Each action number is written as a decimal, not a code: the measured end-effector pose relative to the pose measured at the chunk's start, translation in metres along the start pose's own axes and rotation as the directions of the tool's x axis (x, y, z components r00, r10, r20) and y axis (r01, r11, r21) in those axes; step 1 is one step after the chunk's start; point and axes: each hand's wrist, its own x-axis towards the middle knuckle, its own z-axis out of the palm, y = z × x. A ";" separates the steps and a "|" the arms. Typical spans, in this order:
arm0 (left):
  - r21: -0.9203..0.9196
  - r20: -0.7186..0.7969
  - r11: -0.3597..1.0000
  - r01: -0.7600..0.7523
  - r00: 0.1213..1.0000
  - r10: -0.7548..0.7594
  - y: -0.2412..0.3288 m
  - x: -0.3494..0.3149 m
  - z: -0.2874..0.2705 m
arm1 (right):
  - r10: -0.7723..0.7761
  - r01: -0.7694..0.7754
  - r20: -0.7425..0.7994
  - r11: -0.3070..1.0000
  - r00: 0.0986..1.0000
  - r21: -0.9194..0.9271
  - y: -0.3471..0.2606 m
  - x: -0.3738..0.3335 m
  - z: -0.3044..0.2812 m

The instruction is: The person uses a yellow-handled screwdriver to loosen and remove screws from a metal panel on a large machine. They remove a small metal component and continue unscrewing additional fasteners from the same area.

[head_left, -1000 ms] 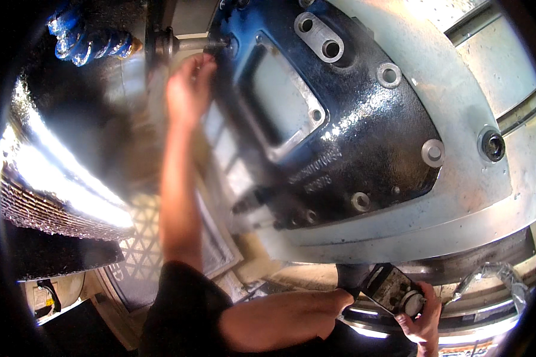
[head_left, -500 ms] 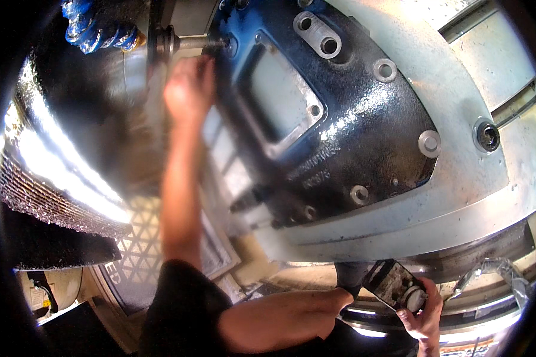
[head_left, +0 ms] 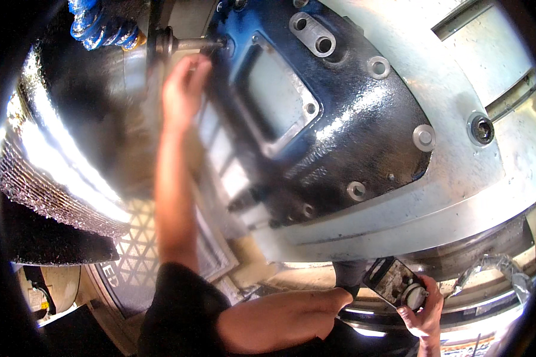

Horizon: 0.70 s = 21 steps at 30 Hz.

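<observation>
My left hand (head_left: 183,95) is raised just below a thin metal shaft (head_left: 192,44) that ends at the blue-stained upper corner of a dark cast metal part (head_left: 363,131). Its fingers are slightly blurred, loosely bent and apart, with nothing visible in them; whether they touch the shaft I cannot tell. The casting has a rectangular opening and several round bosses with holes. At the lower right, my right hand (head_left: 426,312) is closed around a dark, grimy hand control box (head_left: 393,281) with a pale round dial (head_left: 415,296) near my thumb.
Pale metal plate (head_left: 458,172) with a bolt socket (head_left: 481,129) surrounds the casting. Blue coiled hose (head_left: 104,30) hangs at the upper left above a shiny curved cover (head_left: 59,160). Below lies a patterned mat (head_left: 138,262). A cable wrapped in clear plastic (head_left: 494,265) curves at the right.
The fingers of my left hand have loosened and parted slightly, still below the shaft. The whole view has shifted a little, with the casting slightly further left. My right hand keeps its grip.
</observation>
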 end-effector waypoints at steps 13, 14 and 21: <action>-0.401 0.282 0.863 0.307 0.938 -0.202 -0.033 0.022 -0.023 | -0.011 0.012 -0.020 1.000 1.000 0.009 0.006 -0.001 0.000; -0.419 0.293 0.847 0.328 0.932 -0.215 -0.033 0.023 -0.023 | -0.002 0.002 -0.018 1.000 1.000 0.019 0.006 -0.002 0.000; -0.406 0.269 0.862 0.304 0.941 -0.205 -0.033 0.022 -0.024 | 0.014 -0.013 -0.013 1.000 1.000 0.024 0.007 0.000 -0.003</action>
